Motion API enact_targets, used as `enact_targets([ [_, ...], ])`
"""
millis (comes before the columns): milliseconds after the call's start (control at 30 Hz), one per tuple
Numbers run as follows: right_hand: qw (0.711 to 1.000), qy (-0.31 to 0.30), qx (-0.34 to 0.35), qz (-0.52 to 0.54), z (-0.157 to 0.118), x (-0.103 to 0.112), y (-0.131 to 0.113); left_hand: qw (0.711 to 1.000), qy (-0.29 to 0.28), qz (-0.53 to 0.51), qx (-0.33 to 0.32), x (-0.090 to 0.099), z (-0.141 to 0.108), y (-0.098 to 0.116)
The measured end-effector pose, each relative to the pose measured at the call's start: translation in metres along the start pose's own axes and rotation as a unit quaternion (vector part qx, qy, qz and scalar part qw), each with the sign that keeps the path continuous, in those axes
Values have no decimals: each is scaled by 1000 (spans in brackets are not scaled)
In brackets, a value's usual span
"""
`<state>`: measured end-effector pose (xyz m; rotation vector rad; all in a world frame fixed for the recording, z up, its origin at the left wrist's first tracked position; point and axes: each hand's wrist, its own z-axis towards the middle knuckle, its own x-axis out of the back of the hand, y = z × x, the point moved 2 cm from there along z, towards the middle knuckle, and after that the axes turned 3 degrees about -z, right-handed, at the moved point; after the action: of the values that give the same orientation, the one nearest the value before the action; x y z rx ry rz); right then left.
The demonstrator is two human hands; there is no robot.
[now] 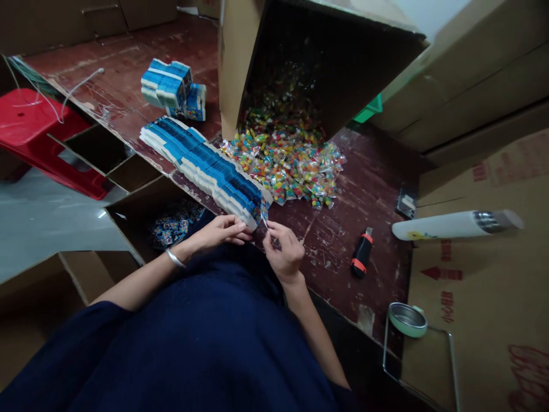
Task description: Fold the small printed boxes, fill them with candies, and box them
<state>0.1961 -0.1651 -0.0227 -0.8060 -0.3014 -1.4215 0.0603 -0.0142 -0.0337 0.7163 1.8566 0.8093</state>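
A long row of blue and white printed cards (206, 166) lies on the dark red table along its near edge. My left hand (231, 230), with a silver bangle at the wrist, is at the row's near end, its thumb and fingers pressed together; what lies between them is too small to tell. My right hand (283, 246) pinches the edge of a small printed piece (264, 210) at the same end of the row. Beyond the row, small clear packets of coloured candy (291, 166) spill out of a tipped cardboard box (234, 68).
Bundled blue card stacks (166, 83) stand at the back left. On the right are a black and orange cutter (362, 254), a white bottle (441, 225) and a green-rimmed cup (407, 319). An open box of dark packets (175, 226) sits below the table edge, near a red stool (30, 120).
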Motion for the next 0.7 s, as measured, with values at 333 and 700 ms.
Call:
enact_targets([
  [333,966,-166,-68,185,5,22,-26,992,-71,-99,-24,-12,0,14],
  [700,894,-167,-278,309,21,21,-11,995,-79,62,4,-15,-10,14],
])
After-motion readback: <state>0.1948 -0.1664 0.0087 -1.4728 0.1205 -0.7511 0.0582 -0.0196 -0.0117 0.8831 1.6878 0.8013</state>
